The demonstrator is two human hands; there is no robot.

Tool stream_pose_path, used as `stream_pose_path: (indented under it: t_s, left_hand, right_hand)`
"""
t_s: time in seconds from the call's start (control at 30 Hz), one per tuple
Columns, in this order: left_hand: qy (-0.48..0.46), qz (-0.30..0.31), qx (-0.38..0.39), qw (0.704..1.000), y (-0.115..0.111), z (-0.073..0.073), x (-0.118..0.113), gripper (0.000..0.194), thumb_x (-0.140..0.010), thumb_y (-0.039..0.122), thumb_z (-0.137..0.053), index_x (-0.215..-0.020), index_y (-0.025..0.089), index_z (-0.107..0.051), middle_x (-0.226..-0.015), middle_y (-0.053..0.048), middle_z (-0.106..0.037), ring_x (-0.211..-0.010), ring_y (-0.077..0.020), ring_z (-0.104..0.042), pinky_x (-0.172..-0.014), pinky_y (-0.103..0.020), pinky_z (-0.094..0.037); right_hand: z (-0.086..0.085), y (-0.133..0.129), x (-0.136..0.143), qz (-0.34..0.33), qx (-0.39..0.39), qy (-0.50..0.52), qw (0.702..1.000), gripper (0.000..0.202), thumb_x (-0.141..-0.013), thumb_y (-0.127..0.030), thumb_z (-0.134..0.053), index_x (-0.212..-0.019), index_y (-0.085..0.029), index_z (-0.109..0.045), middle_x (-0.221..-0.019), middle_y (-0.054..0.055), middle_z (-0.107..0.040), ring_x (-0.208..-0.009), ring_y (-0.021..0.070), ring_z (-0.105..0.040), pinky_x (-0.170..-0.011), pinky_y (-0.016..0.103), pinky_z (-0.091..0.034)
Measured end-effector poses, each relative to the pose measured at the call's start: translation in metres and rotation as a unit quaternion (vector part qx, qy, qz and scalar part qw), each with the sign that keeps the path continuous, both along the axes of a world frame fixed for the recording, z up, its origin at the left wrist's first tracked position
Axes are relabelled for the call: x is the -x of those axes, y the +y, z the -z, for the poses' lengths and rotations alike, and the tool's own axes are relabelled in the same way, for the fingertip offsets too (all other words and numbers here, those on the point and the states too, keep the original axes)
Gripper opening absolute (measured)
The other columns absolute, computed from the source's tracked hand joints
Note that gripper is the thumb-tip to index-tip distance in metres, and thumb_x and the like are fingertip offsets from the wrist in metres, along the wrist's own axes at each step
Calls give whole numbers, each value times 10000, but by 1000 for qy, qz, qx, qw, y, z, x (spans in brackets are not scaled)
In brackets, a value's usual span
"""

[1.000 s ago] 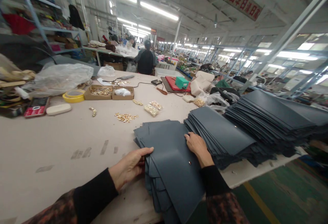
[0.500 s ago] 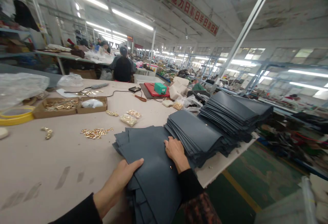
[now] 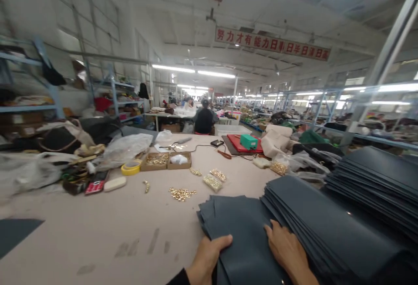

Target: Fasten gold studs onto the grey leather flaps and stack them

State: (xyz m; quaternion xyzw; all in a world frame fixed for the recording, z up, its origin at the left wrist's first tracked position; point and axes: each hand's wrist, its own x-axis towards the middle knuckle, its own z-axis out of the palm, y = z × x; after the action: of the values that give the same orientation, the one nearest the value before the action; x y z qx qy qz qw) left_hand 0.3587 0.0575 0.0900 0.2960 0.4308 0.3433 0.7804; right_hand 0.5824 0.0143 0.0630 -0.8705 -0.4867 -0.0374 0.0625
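Observation:
A stack of dark blue-grey sheets (image 3: 241, 219), looking like leather or synthetic leather, lies at the table's near side. My left hand (image 3: 207, 254) grips its left edge, thumb on top and the other fingers hidden below. My right hand (image 3: 287, 248) rests on the sheets near their right edge, its slightly bent fingers touching the surface. Close beside it on the right is a second fanned stack (image 3: 303, 202) with a small gold stud. A taller stack (image 3: 375, 180) of the same sheets stands farther right.
Loose gold fittings (image 3: 182, 194), bags of small metal parts (image 3: 213, 182) and cardboard trays (image 3: 155, 167) lie on the table (image 3: 98, 228). Yellow tape (image 3: 131, 167) sits to the left. Behind are a green box (image 3: 248, 142) and a seated person (image 3: 204, 119).
My view has swung left, so the table and stacks appear farther right and the left side shows more. Both hands stay on the same stack.

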Motion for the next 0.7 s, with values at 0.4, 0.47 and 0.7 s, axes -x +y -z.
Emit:
stream_pose_path:
  t_s: [0.4, 0.47, 0.7]
  left_hand:
    - [-11, 13, -47, 999, 16, 12, -10, 375, -521, 175, -778, -889, 126, -729, -991, -176, -750, -981, -366, -690, -879, -414, -555]
    - [-13, -11, -36, 999, 18, 15, -11, 361, -552, 191, -758, -903, 120, -714, -987, -178, -750, -966, -349, -698, -863, -402, -565]
    - [-46, 3, -4, 999, 19, 14, -4, 365, -622, 260, -749, -936, 82, -697, -835, -169, -756, -903, -349, -715, -859, -433, -571]
  right_hand:
    - [14, 4, -3, -1, -22, -34, 999, 428, -927, -363, -431, -1216, -146, -660, -981, 253, -704, -971, 371, -690, -857, 474, -510]
    - [16, 4, -4, -1, -29, -44, 999, 431, -921, -370, -446, -1209, -133, -663, -966, 257, -704, -961, 376, -692, -832, 471, -515]
    - [21, 2, -15, -57, -45, -51, 996, 383, -902, -337, -471, -1126, -134, -705, -934, 221, -717, -877, 354, -706, -748, 429, -522]
